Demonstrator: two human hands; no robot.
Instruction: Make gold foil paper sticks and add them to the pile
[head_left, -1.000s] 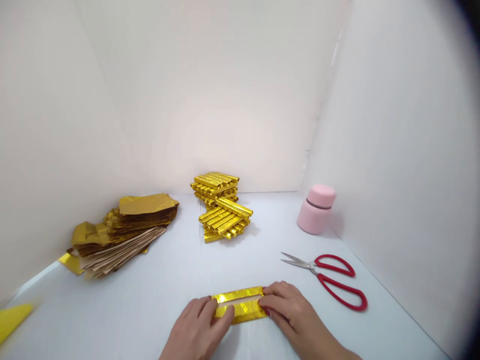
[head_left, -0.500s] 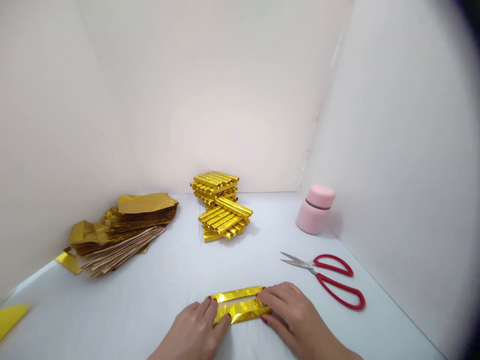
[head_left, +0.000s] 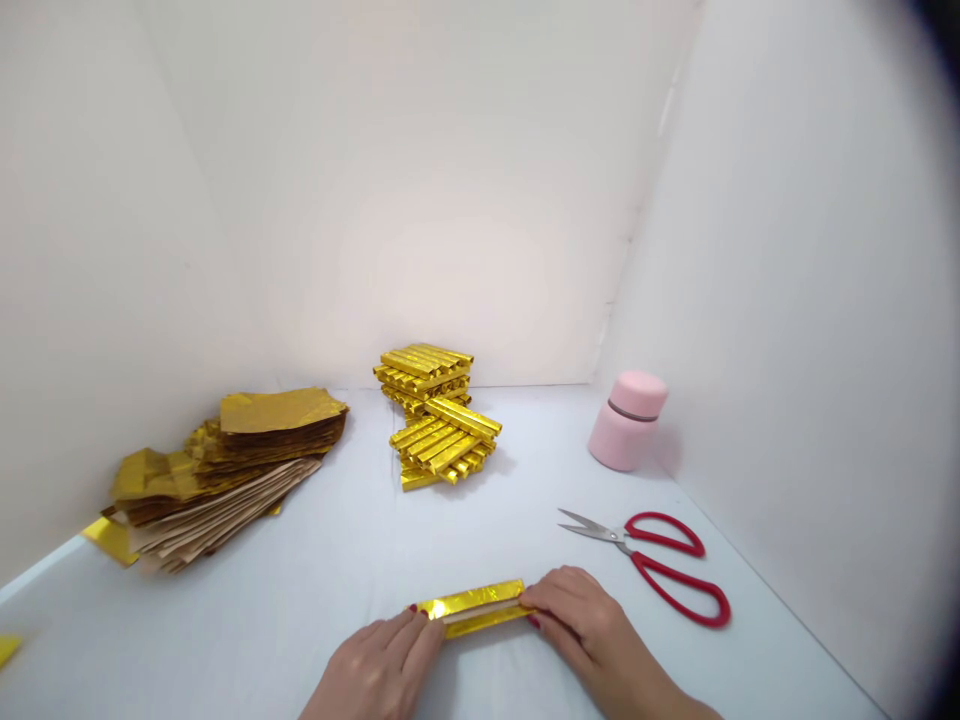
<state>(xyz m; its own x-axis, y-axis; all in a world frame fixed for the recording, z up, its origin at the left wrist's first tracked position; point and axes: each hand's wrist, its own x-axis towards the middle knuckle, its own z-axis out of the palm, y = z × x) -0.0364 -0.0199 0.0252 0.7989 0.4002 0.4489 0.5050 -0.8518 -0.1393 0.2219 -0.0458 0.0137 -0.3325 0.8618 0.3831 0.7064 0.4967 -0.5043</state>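
Note:
A strip of gold foil paper (head_left: 480, 597), folded along its length, lies on the table in front of me. Its two long folded sides leave a narrow pale gap between them. My left hand (head_left: 382, 660) grips the left end, fingers pressed together on it. At the right end, my right hand (head_left: 589, 620) pinches the paper between thumb and fingers. Beyond my hands, folded gold paper sticks (head_left: 442, 445) are piled crosswise in layers, with a taller stack (head_left: 424, 368) of the same sticks just behind.
Loose gold paper sheets (head_left: 277, 412) with brown undersides form a fanned pile at the left. Red-handled scissors (head_left: 615, 537) lie with parted blades to the right, near my right hand. Behind them stands a pink flask (head_left: 626, 425). White walls (head_left: 450, 200) enclose the table.
The foil strip has become narrower as its near side folds inward, and the gap has shrunk. My left fingers have drawn together. The view has shifted slightly.

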